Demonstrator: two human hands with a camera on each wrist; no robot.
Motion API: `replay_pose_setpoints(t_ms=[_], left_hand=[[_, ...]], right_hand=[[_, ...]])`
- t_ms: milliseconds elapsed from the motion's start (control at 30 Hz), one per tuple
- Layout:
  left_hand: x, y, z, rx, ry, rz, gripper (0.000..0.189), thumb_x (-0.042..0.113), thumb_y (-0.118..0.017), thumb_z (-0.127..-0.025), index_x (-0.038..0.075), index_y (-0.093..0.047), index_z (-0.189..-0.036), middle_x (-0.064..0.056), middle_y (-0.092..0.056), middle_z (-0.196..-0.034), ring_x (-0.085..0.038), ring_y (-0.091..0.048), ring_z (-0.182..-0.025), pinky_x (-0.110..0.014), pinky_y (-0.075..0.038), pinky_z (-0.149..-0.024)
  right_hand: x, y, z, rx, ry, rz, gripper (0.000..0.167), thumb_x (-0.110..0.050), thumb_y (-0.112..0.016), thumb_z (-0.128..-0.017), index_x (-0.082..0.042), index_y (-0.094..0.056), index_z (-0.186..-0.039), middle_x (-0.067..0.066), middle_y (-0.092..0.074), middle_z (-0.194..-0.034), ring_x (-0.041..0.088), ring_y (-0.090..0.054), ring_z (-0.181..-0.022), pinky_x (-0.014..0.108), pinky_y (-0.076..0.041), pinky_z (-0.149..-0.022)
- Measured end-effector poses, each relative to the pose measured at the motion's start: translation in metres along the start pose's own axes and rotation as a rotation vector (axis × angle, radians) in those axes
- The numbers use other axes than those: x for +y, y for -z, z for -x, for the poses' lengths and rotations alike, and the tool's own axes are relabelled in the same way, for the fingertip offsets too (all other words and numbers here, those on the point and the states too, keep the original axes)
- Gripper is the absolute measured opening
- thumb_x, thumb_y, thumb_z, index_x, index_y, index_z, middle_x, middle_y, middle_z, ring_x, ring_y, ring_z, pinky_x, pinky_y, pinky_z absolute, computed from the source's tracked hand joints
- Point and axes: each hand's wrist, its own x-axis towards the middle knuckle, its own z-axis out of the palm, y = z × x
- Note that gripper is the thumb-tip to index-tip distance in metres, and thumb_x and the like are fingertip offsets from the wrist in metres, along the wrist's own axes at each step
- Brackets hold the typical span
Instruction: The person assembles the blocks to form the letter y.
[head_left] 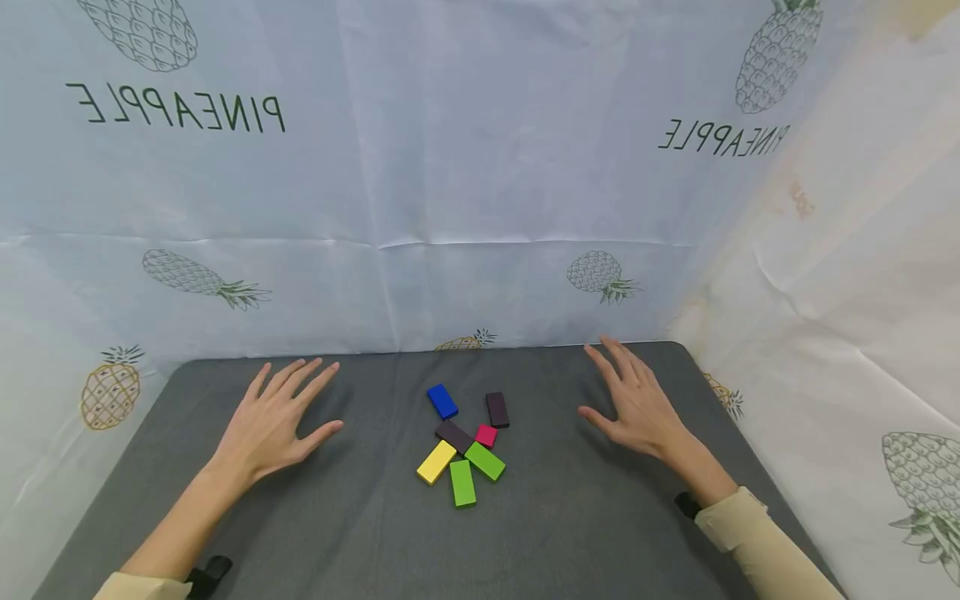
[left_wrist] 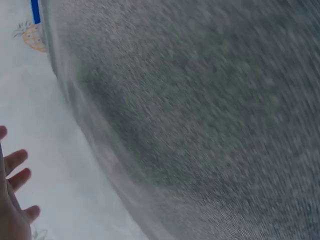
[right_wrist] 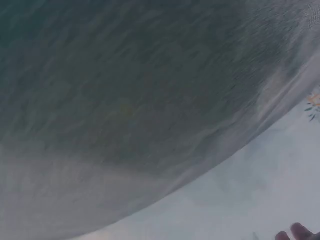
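Several small coloured blocks lie in a loose cluster at the middle of the table in the head view. A blue block (head_left: 442, 401) is at the back left and a dark block (head_left: 497, 410) at the back right. Another dark block (head_left: 454, 436) lies by a small red block (head_left: 486, 435). In front are a yellow block (head_left: 436, 462), a green block (head_left: 485, 461) and a second green block (head_left: 462, 483). My left hand (head_left: 272, 421) is spread out left of the blocks, holding nothing. To their right, my right hand (head_left: 636, 398) has its fingers extended, also holding nothing.
A grey cloth covers the table (head_left: 337, 533), which has rounded back corners. Behind it hangs a pale curtain (head_left: 487, 167) printed with pineapples, and it continues along both sides. Dark bands (head_left: 210, 577) sit at both wrists, by the cream sleeves.
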Motion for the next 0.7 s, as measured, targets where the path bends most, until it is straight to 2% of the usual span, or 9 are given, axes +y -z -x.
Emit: replay_pose_setpoints(t_ms=[100,200,433,600,700], left_hand=[[0.006,0.0,-0.002,-0.021,0.018,0.029,0.084,0.06,-0.076,-0.092,0.019,-0.052,-0.162,-0.017,-0.065,-0.152,-0.042,-0.059,-0.139,-0.07,-0.035,-0.121],[0.012,0.0,-0.005,-0.046,0.041,0.068,0.084,0.048,-0.085,-0.087,0.017,-0.054,-0.16,-0.016,-0.067,-0.148,-0.042,-0.061,-0.136,-0.069,-0.04,-0.117],[0.031,0.001,-0.014,-0.137,0.113,0.21,0.073,0.041,-0.083,-0.094,0.011,-0.059,-0.156,-0.019,-0.072,-0.139,-0.043,-0.068,-0.125,-0.068,-0.053,-0.1],[0.043,-0.001,-0.019,-0.204,0.163,0.343,0.066,0.037,-0.081,-0.098,0.009,-0.061,-0.153,-0.021,-0.071,-0.14,-0.044,-0.068,-0.126,-0.068,-0.055,-0.1],[0.051,-0.004,-0.023,-0.232,0.177,0.428,0.061,0.033,-0.081,-0.099,0.007,-0.062,-0.151,-0.019,-0.071,-0.14,-0.04,-0.069,-0.125,-0.064,-0.057,-0.1]], right_hand=[[-0.006,-0.002,-0.002,-0.022,-0.014,-0.066,0.094,-0.058,-0.072,-0.099,-0.013,-0.033,-0.171,0.025,-0.033,-0.174,0.053,-0.04,-0.153,0.077,-0.041,-0.113],[-0.013,-0.002,-0.006,-0.056,-0.034,-0.143,0.094,-0.047,-0.079,-0.097,-0.013,-0.032,-0.171,0.024,-0.035,-0.172,0.051,-0.04,-0.153,0.076,-0.042,-0.113],[-0.032,-0.001,-0.016,-0.148,-0.104,-0.352,0.088,-0.032,-0.082,-0.098,-0.015,-0.034,-0.17,0.019,-0.041,-0.17,0.047,-0.039,-0.155,0.075,-0.041,-0.115],[-0.043,-0.004,-0.025,-0.218,-0.133,-0.485,0.082,-0.03,-0.079,-0.1,-0.012,-0.037,-0.168,0.016,-0.044,-0.17,0.044,-0.042,-0.156,0.075,-0.038,-0.12],[-0.047,-0.006,-0.03,-0.241,-0.14,-0.554,0.079,-0.028,-0.079,-0.101,-0.011,-0.039,-0.167,0.014,-0.047,-0.169,0.041,-0.046,-0.154,0.07,-0.04,-0.121]])
